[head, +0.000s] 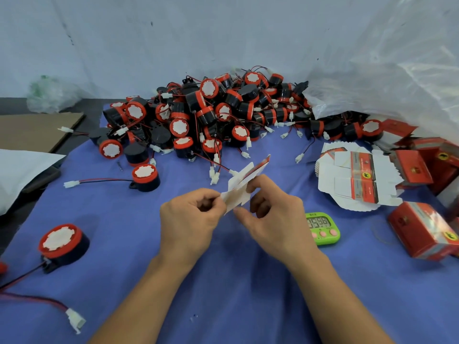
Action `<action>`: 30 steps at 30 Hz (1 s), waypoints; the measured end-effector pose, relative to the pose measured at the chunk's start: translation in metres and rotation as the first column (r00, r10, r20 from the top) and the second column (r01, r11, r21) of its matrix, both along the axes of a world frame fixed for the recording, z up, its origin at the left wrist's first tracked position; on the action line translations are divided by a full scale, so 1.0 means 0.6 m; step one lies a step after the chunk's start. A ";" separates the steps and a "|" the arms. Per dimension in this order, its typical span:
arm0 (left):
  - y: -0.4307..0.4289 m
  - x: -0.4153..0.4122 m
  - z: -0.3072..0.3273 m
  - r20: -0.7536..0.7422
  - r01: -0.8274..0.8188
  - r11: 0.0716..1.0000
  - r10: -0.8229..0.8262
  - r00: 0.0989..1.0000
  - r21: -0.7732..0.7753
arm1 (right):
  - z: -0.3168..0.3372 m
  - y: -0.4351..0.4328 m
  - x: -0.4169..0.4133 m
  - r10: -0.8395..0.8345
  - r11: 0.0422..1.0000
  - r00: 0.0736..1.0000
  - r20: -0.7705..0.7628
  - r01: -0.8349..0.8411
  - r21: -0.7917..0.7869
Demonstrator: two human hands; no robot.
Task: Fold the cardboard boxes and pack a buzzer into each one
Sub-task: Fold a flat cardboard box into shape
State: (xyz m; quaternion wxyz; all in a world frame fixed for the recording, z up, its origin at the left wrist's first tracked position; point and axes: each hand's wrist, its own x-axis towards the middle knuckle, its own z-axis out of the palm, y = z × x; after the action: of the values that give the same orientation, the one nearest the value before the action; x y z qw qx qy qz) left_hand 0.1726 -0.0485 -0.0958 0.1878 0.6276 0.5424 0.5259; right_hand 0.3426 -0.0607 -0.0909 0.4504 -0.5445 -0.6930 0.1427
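Note:
A flat, unfolded cardboard box (242, 186), white inside with a red printed edge, is held up over the blue cloth (223, 281). My left hand (191, 224) pinches its near end. My right hand (270, 217) grips it from the right side. A big heap of black and red buzzers (213, 115) with red and black leads lies at the back. One loose buzzer (145, 177) sits left of the box, another buzzer (63, 244) lies at the near left. A stack of flat box blanks (357, 180) lies to the right.
Folded red boxes (422, 229) stand along the right edge. A green timer (323, 228) lies just right of my right hand. Clear plastic sheeting (387, 70) hangs at the back right. A sheet of brown cardboard (32, 130) and a white bag (22, 170) lie on the left.

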 end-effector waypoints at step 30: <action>0.029 -0.012 0.015 0.500 0.353 0.850 -0.126 0.857 -0.391 | 0.004 -0.011 -0.021 -0.124 0.990 0.992 -0.029 0.122 -0.071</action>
State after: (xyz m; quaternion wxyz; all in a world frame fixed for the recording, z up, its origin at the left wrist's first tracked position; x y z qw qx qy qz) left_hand 0.1653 -0.0311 -0.0867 0.5219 0.4861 0.5083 0.4827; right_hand 0.3302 -0.0674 -0.0885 0.4505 -0.5990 -0.6453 0.1477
